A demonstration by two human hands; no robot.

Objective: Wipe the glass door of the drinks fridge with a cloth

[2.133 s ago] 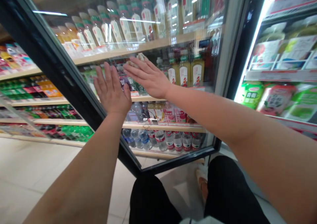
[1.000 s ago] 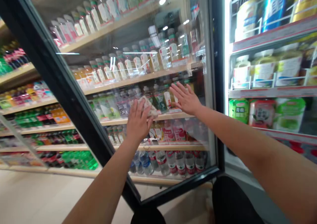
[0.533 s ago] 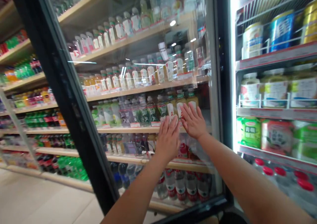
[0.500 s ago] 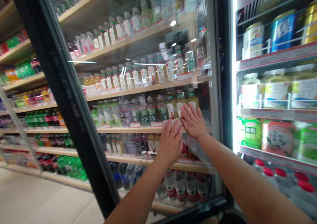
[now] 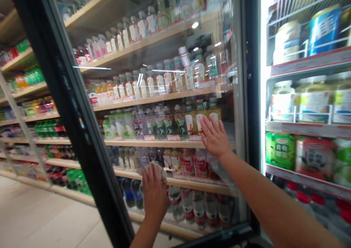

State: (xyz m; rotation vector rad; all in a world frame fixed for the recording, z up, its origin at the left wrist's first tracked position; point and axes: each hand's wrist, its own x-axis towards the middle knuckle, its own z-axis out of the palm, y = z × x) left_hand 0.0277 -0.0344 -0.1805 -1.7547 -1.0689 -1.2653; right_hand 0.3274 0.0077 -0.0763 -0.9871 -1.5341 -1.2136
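My left hand presses a pale, crumpled cloth against the glass door, low and left of the middle of the pane. Its fingers lie over the cloth, which shows at the fingertips and along one side. Higher and to the right, my right hand rests flat on the same glass with its fingers spread and nothing in it. Through the pane, rows of bottled drinks show on wooden shelves behind both hands.
The door's dark frame slants along the left, with a bottom bar below. On the right, a lit cooler holds cans, jars, packs and red-capped bottles. More drink shelves line the far left above a tiled floor.
My left hand has slid down and left across the glass with the cloth, away from my right hand. The right hand stays at about the same spot on the pane.
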